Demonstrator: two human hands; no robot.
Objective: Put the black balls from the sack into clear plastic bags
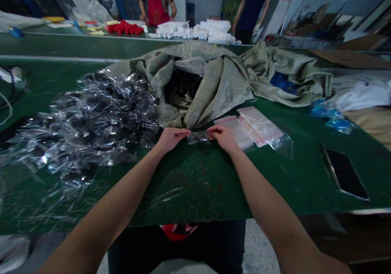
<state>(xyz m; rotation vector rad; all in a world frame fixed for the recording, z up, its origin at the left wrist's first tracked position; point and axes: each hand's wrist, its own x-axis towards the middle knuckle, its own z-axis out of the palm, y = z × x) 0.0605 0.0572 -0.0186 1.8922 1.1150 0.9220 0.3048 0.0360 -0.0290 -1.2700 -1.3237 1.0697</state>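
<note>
Between my two hands a small clear plastic bag (198,137) lies stretched just above or on the green table (195,184). My left hand (172,139) pinches its left end, and my right hand (224,137) pinches its right end. Whether anything is inside the bag is hard to make out. Right beside my right hand lie flat clear bags with red-edged strips (259,125). To the left of my left hand spreads a big pile of dark round items in clear bags (113,111). Behind my hands an open woven sack (220,82) shows dark round items inside.
A phone (346,172) lies at the right. Behind it are blue bagged items (331,117) and a second sack (293,70) with blue items. White boxes (195,30) and red items (125,27) are on the far table, where two people stand.
</note>
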